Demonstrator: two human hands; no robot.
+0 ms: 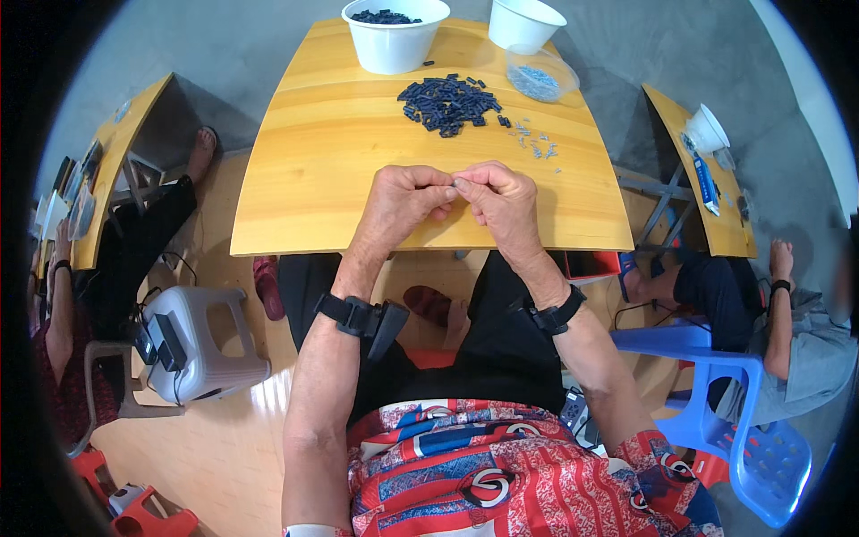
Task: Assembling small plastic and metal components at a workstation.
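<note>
Fingertips [450, 189] of both hands meet at the frame's centre, pinched together on a tiny dark part [457, 183] that is nearly hidden between them; its shape cannot be made out; the left hand [403, 201] and right hand [503, 201] touch each other just above the near edge of the wooden table [331, 170]; both wrists carry black straps; further up the table, above the hands, lies a heap of dark small pieces [447, 103]; to its right, a thin scatter of pale grey bits [537, 141], too small to identify; along the top edge stand a white bowl [395, 40] holding dark pieces, a second white bowl [526, 22] cut off by the frame, and a clear tub [540, 73] of grey bits; other people sit at the left and right rims, mostly cropped.
</note>
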